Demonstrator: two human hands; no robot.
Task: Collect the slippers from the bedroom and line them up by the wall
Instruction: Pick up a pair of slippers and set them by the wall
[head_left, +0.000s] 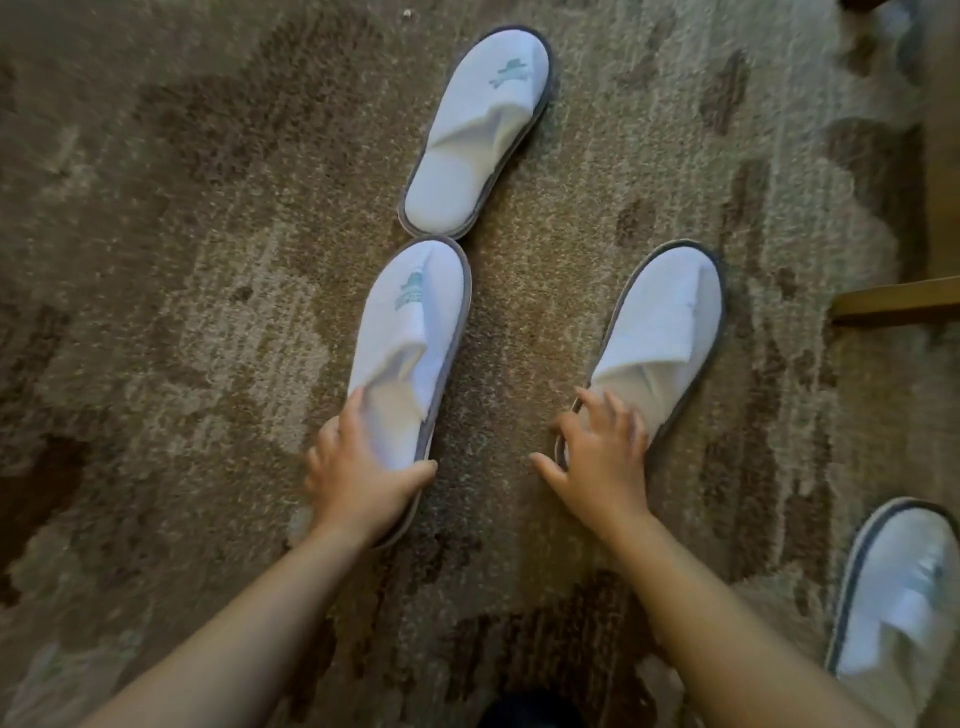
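Slippers of white terry cloth with grey soles lie on the mottled brown carpet (182, 312). The left hand (358, 478) clasps the heel of one slipper (410, 332) bearing an unreadable teal logo; the right hand (597, 462), fingers spread, rests on another slipper's (660, 332) heel. A third slipper (483, 124) lies beyond, touching the first; a fourth slipper (904, 597) lies at right.

Floor: mottled brown-and-beige carpet (208, 260), filling the view.
Furniture: wooden piece (893, 301) at right edge, possibly a chair leg.
Light: dim, warm.
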